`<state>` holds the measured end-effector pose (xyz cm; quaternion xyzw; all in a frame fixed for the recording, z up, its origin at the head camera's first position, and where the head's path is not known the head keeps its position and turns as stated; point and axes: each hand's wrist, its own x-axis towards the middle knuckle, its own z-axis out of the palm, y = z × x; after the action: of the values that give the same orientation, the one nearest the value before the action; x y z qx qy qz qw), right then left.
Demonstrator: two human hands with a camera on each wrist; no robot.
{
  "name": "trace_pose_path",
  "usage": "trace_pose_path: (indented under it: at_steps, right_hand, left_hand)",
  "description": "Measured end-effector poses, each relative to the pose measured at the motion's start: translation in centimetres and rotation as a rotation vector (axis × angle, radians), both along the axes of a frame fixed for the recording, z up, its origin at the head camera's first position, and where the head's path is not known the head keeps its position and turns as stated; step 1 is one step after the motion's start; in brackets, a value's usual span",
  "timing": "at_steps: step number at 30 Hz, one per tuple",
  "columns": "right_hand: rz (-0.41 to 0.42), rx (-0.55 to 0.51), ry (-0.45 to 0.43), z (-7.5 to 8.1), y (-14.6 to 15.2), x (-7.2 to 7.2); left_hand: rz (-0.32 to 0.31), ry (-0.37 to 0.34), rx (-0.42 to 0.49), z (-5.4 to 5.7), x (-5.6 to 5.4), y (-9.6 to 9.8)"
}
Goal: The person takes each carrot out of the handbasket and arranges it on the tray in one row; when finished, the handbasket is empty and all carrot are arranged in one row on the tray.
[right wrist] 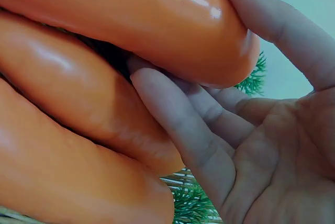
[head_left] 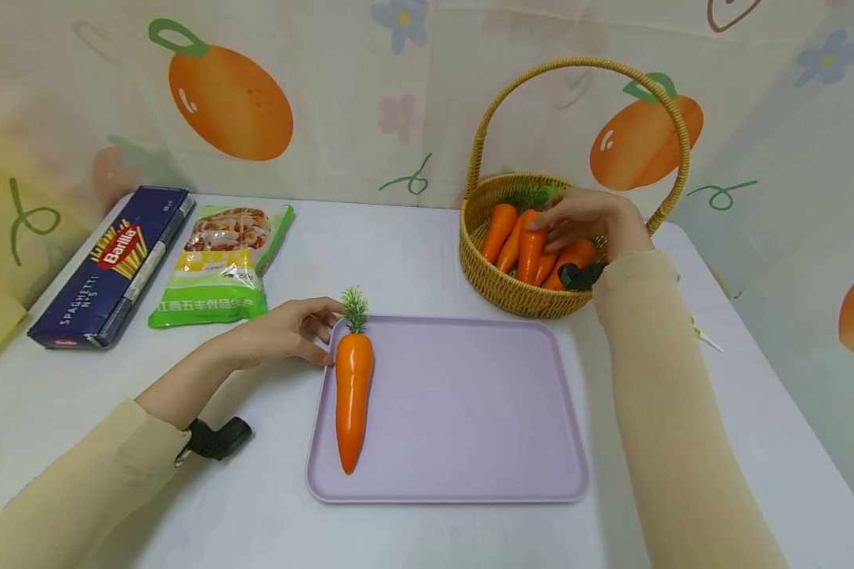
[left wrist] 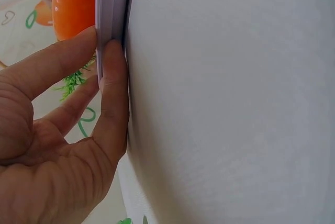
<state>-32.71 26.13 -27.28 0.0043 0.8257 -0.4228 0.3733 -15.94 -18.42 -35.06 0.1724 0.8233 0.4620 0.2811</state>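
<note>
My left hand (head_left: 273, 338) pinches the left rim of a lavender tray (head_left: 462, 411). The left wrist view shows thumb and fingers on either side of the tray's edge (left wrist: 112, 12). Along that side of the tray lies one orange carrot (head_left: 353, 395), its green top poking past the far rim. Reaching into a wicker basket (head_left: 505, 294), my right hand (head_left: 589, 220) grips the upper end of a carrot (head_left: 531, 257). Up close, thumb and fingers curl round the thick end of this carrot (right wrist: 157, 20), with two more carrots (right wrist: 68, 72) beside it.
The basket's tall arched handle (head_left: 583, 62) rises over my right hand. At the far left lie a blue spaghetti box (head_left: 114, 265) and a green food packet (head_left: 217, 265). A small white stick (head_left: 708, 340) lies right of my right forearm. A patterned cloth (head_left: 341, 103) hangs behind.
</note>
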Motion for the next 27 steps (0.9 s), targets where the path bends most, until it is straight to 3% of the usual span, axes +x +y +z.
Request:
trace_pose_path:
  at_steps: [19, 27]
  right_hand:
    - [0.007, -0.140, -0.083, -0.28, 0.58, 0.10]
    - [0.033, -0.165, -0.081, -0.42, 0.76, 0.30]
  left_hand:
    - [-0.004, 0.002, -0.006, 0.05, 0.03, -0.06]
    - [-0.003, -0.003, 0.000, 0.10, 0.05, -0.02]
